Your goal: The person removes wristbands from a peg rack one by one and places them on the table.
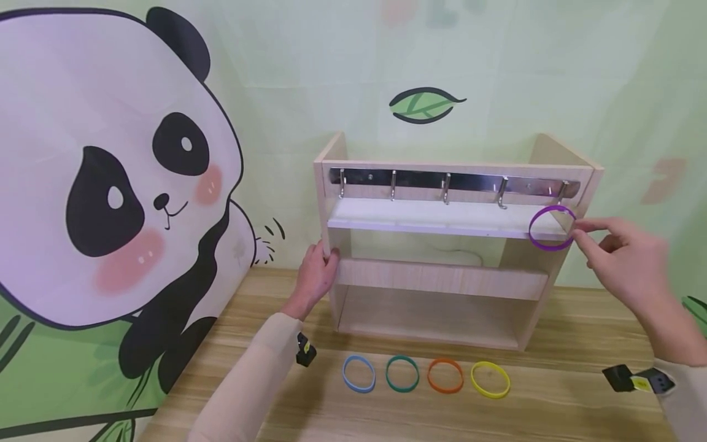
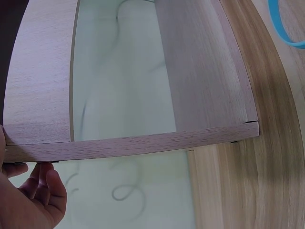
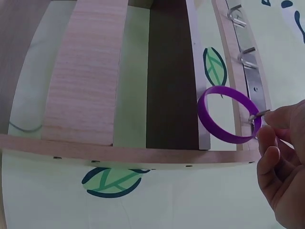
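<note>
My right hand [image 1: 635, 264] pinches a purple silicone wristband [image 1: 551, 247] by its right side, between thumb and forefinger. The band is just beneath the rightmost metal hook [image 1: 562, 191] of a small wooden shelf [image 1: 442, 279]. From the right wrist, that hook's tip [image 3: 261, 114] overlaps the band beside my fingertips; whether the band hangs on it I cannot tell. At the shelf's left side panel, my left hand [image 1: 316, 276] grips the edge, thumb toward the front. Some of its fingers are hidden in the head view.
A metal rail [image 1: 420, 178] with several hooks runs along the shelf's upper front. On the wooden table before it lie a light blue band [image 1: 359, 389], a green band [image 1: 402, 390], an orange band [image 1: 445, 391] and a yellow band [image 1: 490, 395]. A panda-printed backdrop stands behind.
</note>
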A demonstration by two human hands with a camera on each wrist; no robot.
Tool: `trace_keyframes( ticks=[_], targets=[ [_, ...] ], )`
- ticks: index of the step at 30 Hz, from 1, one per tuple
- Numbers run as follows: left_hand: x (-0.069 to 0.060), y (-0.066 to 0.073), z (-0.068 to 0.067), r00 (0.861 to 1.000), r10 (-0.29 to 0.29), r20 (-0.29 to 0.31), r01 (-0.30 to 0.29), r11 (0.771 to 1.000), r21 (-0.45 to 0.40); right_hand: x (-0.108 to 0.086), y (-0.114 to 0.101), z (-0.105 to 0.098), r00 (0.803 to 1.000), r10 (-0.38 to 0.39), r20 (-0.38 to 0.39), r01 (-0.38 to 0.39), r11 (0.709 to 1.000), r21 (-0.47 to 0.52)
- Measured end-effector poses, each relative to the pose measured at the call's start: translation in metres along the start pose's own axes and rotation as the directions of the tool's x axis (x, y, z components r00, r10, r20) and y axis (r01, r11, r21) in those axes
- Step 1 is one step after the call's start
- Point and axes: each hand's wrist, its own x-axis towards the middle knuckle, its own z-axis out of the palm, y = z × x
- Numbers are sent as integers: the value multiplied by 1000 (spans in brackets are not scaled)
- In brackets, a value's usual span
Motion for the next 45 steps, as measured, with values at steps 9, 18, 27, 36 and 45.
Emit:
trace_keyframes(
  ticks=[9,18,27,36,45],
  targets=[
    [0,0,-1,1000,23,0,-23,1000,-3,9,4,-3,995,83,53,-80,995,-58],
    [0,0,-1,1000,25,-8,-25,1000,1,11,8,-1,988,116,99,-107,990,-90],
    [0,1,-1,1000,23,-12,-23,1000,0,11,11,4,987,109,120,-102,992,-69],
    [1,1,-1,999,28,-18,-28,1000,-3,12,9,8,988,121,100,-116,992,-55],
    [0,0,-2,1000,11,3,-11,1000,-13,17,5,9,985,157,69,-151,985,-81]
  ],
)
